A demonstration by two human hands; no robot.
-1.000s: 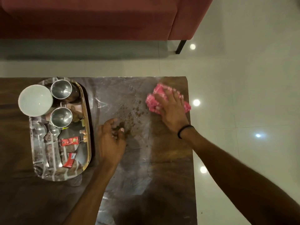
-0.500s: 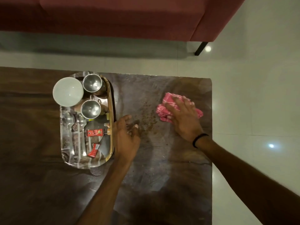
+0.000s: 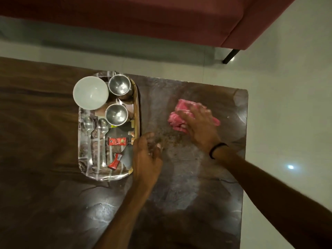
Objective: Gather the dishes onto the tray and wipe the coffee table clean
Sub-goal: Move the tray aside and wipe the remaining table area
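Observation:
A shiny steel tray (image 3: 84,164) sits on the dark wooden coffee table (image 3: 45,194). On it stand a white bowl (image 3: 90,93) and two steel cups (image 3: 119,85) (image 3: 116,114), with two spoons (image 3: 88,126) and red sachets (image 3: 117,141) beside them. My right hand (image 3: 201,130) presses flat on a pink checked cloth (image 3: 177,119) right of the tray. My left hand (image 3: 146,155) rests cupped on the table beside the tray's right rim, next to a patch of brown crumbs (image 3: 168,137).
A red sofa (image 3: 143,17) with a black leg (image 3: 229,56) stands beyond the table on a pale tiled floor (image 3: 287,105). The table's right edge (image 3: 243,177) runs just past my right forearm.
My right hand has slid the pink cloth down and left toward the crumbs. My left hand stays cupped by the tray. The camera view has shifted, so everything sits further right.

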